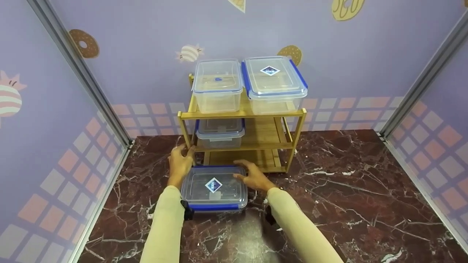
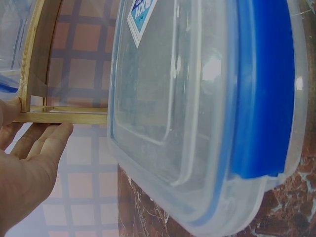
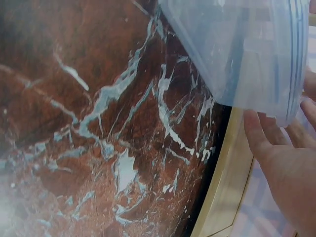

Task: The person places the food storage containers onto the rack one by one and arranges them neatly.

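Note:
A lidded clear plastic food container point(image 1: 228, 188) with blue clips lies on the marble-patterned surface, in front of a wooden shelf rack point(image 1: 268, 133). My left hand point(image 1: 179, 164) is at the rack's front left post, with the thumb on one side and the fingers on the other, as the left wrist view shows. At the container's right rear corner hovers my right hand point(image 1: 255, 178), its fingers spread and loosely bent. In the right wrist view those fingertips point(image 3: 251, 118) are close beside the container wall; whether they touch it I cannot tell.
Two lidded containers, one on the left point(image 1: 218, 100) and one on the right point(image 1: 276, 104), stand on the rack's top shelf. Another container point(image 1: 221, 137) sits at the left of the middle shelf. Patterned purple walls point(image 1: 146, 65) enclose the back and sides.

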